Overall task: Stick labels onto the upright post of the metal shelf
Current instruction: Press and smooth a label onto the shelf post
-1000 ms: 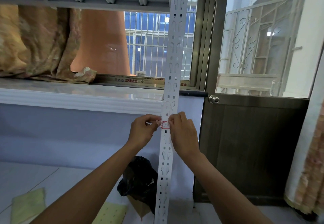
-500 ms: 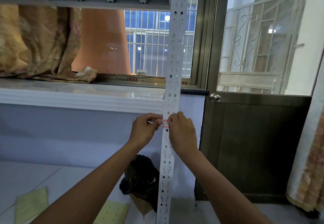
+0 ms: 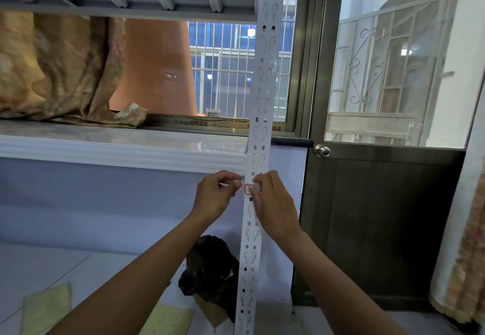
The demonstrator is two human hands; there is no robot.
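Our right hand (image 3: pixel 273 203) presses the label (image 3: pixel 248 189) against the post's (image 3: pixel 258 130) front face; our left hand (image 3: pixel 215 195) pinches what seems its loose left end.

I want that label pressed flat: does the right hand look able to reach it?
Probably yes: the right hand already has fingertips on the red-bordered label on the post, with nothing between.

White perforated upright post (image 3: pixel 258 114) stands vertical w/ slight tilt; small white, red-bordered label (image 3: pixel 248 189) lies flat on its front, approx mid-height.
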